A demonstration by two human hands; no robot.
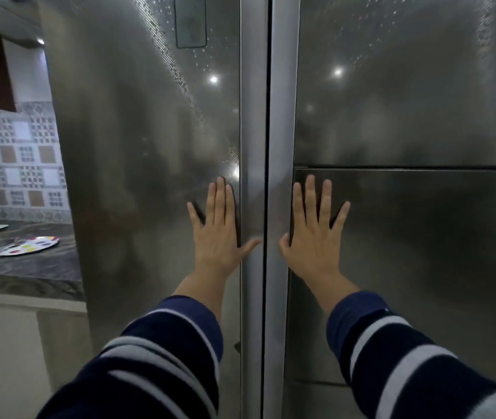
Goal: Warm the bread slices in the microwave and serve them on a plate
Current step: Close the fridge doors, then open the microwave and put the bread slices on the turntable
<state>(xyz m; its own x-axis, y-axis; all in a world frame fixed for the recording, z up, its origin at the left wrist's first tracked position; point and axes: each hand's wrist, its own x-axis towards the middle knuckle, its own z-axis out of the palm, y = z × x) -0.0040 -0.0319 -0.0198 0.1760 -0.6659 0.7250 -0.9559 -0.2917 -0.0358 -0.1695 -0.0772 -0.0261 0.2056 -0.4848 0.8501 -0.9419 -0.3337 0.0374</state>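
Bread slices are nowhere in view as the left hand [219, 234] and right hand [316, 234], fingers straight and spread, press flat on the closed fridge doors [156, 146], clamped on nothing. A plate [27, 246] waits near the counter's [23, 276] front edge, left. Risk: flat palms cannot pull; the shut doors block any bread inside.

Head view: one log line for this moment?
left hand: flat on left fridge door | right hand: flat on right fridge door | doors: shut | plate: on counter
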